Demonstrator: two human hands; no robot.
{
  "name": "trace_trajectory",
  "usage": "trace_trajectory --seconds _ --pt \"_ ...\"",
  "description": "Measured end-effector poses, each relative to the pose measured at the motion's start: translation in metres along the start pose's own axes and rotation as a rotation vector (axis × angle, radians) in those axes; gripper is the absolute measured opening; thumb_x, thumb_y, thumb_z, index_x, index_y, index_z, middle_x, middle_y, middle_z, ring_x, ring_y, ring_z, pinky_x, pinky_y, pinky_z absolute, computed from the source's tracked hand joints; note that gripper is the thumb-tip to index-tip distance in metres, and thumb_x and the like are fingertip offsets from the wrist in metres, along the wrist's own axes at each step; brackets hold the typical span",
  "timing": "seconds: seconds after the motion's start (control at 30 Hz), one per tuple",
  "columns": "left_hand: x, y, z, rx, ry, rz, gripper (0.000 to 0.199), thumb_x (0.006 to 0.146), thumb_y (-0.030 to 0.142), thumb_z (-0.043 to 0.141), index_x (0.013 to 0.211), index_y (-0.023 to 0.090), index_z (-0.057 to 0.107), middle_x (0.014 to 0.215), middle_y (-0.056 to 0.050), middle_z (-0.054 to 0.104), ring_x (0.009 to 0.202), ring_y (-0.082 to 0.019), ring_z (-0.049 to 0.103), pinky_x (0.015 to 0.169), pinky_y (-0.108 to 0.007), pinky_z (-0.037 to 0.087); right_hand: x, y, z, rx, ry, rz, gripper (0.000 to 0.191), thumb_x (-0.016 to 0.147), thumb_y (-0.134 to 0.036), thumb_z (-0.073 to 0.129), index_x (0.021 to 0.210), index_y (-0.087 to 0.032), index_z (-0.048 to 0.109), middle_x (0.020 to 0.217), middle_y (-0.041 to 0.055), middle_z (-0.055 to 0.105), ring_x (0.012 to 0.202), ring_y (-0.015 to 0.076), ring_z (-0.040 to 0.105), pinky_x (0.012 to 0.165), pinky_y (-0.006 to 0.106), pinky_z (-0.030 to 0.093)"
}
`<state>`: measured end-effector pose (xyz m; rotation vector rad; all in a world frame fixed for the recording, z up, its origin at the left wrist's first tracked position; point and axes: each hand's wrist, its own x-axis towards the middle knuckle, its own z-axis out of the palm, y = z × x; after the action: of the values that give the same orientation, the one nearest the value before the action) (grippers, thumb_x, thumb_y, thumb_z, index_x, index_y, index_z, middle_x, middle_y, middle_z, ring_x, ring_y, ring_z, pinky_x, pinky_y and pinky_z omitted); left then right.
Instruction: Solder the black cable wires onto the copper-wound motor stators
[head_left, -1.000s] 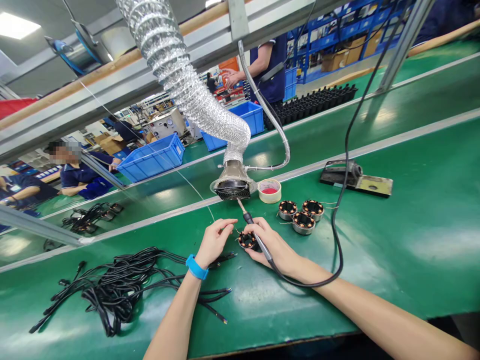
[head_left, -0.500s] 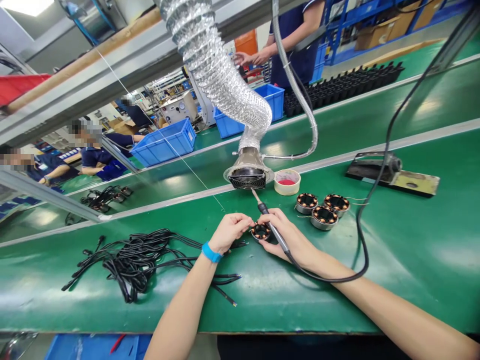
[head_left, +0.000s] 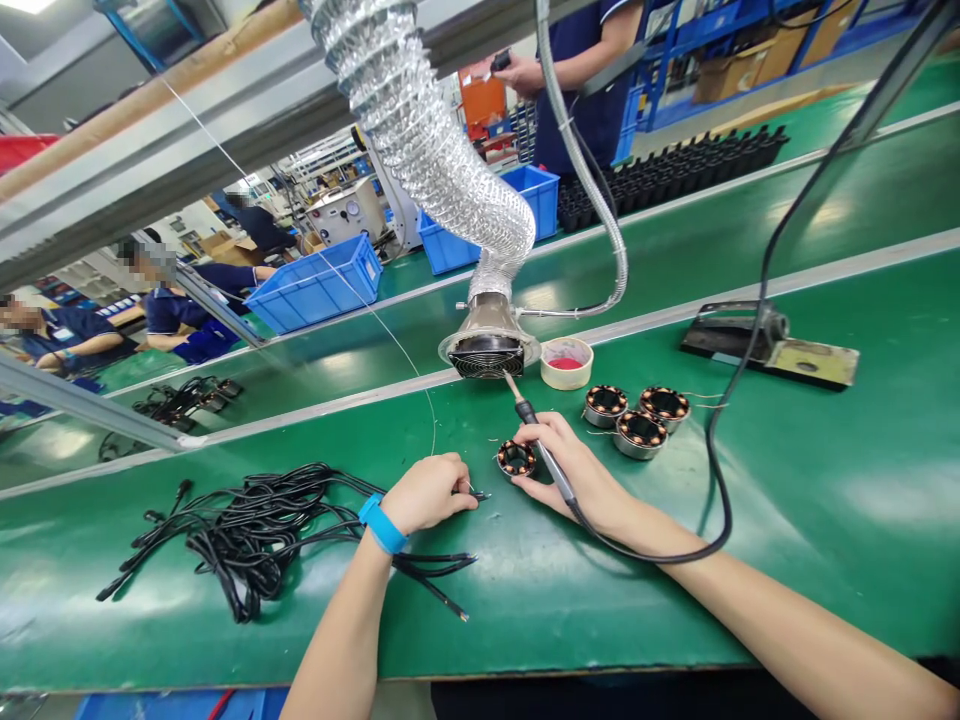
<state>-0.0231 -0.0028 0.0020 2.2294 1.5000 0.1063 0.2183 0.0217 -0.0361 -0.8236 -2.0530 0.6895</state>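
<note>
My right hand (head_left: 574, 465) is closed around a soldering iron (head_left: 551, 462), its tip pointing up and away near the fume extractor. Thumb and fingertips of the same hand also touch a small ring-shaped motor stator (head_left: 516, 458) with copper windings. To the left, my left hand (head_left: 431, 492) is pinched shut, with a blue band on its wrist. A thin solder wire (head_left: 433, 415) hangs from above and runs into that hand; a short bit shows at the fingertips. Right by those fingertips lies the stripped end of a black cable (head_left: 482, 496).
Bundled black cables (head_left: 255, 530) lie left. Three more stators (head_left: 641, 432) sit right, near a round tub (head_left: 566, 363) with red contents and a soldering iron stand (head_left: 769, 340). The fume extractor (head_left: 490, 345) hangs ahead. Co-workers and blue crates (head_left: 315, 285) are beyond.
My left hand has moved left and down, away from the stator to the cable ends, and the solder wire now sags. My right hand stays at the stator with the iron.
</note>
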Motion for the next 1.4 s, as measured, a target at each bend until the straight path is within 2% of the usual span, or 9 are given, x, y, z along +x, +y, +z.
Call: trace_trajectory --seconds 0.23,0.37,0.57,0.77,0.93,1.07,1.23,1.3,1.4 --pt "0.000 -0.004 -0.004 -0.168 -0.032 -0.069 0.010 0.078 0.027 0.067 0.074 0.018 0.067 0.059 0.001 0.064 0.051 -0.013 0.054 0.053 -0.023 0.034 0.000 0.000 0.000 -0.025 0.008 0.023 0.045 0.078 -0.014 0.069 0.116 -0.027 0.049 0.113 0.0047 0.047 0.089 0.0167 0.062 0.085 0.032 0.054" --pt "0.003 -0.017 -0.006 -0.231 -0.023 -0.083 0.021 0.082 0.034 0.064 0.071 0.016 0.069 0.058 0.001 0.061 0.052 -0.012 0.049 0.052 -0.023 0.032 0.000 0.001 0.000 -0.025 0.022 0.011 0.045 0.078 -0.014 0.069 0.116 -0.027 0.049 0.114 0.0045 0.048 0.089 0.0162 0.062 0.085 0.032 0.054" --pt "0.009 -0.019 -0.009 -0.348 0.186 -0.048 0.026 0.085 0.037 0.063 0.074 0.015 0.070 0.073 -0.002 0.062 0.064 -0.013 0.048 0.059 -0.024 0.035 0.001 0.001 0.001 -0.025 0.042 0.002 0.042 0.080 -0.016 0.067 0.116 -0.027 0.050 0.114 0.0046 0.049 0.091 0.0176 0.062 0.085 0.033 0.055" --pt "0.014 -0.001 0.005 -0.788 -0.025 0.019 0.034 0.077 0.045 0.073 0.071 0.012 0.067 0.072 -0.001 0.057 0.062 -0.010 0.045 0.059 -0.024 0.036 0.004 0.005 0.000 -0.016 0.059 0.000 0.040 0.080 -0.012 0.065 0.114 -0.027 0.049 0.112 0.0046 0.047 0.092 0.0186 0.062 0.085 0.033 0.054" --pt "0.017 0.017 0.025 -0.858 -0.117 0.111 0.032 0.075 0.044 0.076 0.073 0.012 0.070 0.073 -0.001 0.058 0.063 -0.010 0.045 0.059 -0.024 0.036 0.003 0.006 -0.002 -0.005 0.044 0.003 0.044 0.079 -0.009 0.065 0.116 -0.026 0.048 0.114 0.0054 0.046 0.093 0.0183 0.062 0.085 0.033 0.054" --pt "0.016 0.016 0.025 -0.807 -0.074 0.059 0.032 0.076 0.044 0.076 0.079 0.012 0.073 0.072 -0.001 0.059 0.058 -0.009 0.041 0.054 -0.024 0.031 0.001 0.006 -0.002 0.002 0.046 0.005 0.044 0.079 -0.009 0.064 0.117 -0.025 0.049 0.114 0.0055 0.046 0.092 0.0170 0.062 0.084 0.032 0.054" --pt "0.011 0.014 0.016 -0.829 -0.010 -0.061 0.035 0.073 0.044 0.079 0.085 0.012 0.071 0.055 0.005 0.050 0.049 -0.006 0.029 0.048 -0.023 0.022 0.000 0.006 -0.001 0.001 0.061 -0.008 0.044 0.080 -0.011 0.065 0.118 -0.026 0.049 0.113 0.0054 0.046 0.091 0.0173 0.062 0.085 0.034 0.054" --pt "0.009 0.016 0.011 -0.805 0.068 -0.064 0.033 0.074 0.043 0.078 0.082 0.013 0.071 0.053 0.006 0.048 0.049 -0.007 0.030 0.048 -0.023 0.022 0.000 0.006 0.001 0.006 0.070 -0.004 0.044 0.079 -0.011 0.066 0.117 -0.026 0.049 0.112 0.0052 0.046 0.091 0.0173 0.062 0.085 0.034 0.055" --pt "0.005 0.020 0.004 -0.753 0.175 -0.036 0.029 0.081 0.042 0.072 0.082 0.013 0.070 0.060 0.002 0.059 0.052 -0.008 0.038 0.050 -0.022 0.027 -0.001 0.006 0.005 0.014 0.072 0.004 0.045 0.078 -0.011 0.067 0.116 -0.026 0.049 0.112 0.0048 0.047 0.090 0.0168 0.062 0.084 0.033 0.055"
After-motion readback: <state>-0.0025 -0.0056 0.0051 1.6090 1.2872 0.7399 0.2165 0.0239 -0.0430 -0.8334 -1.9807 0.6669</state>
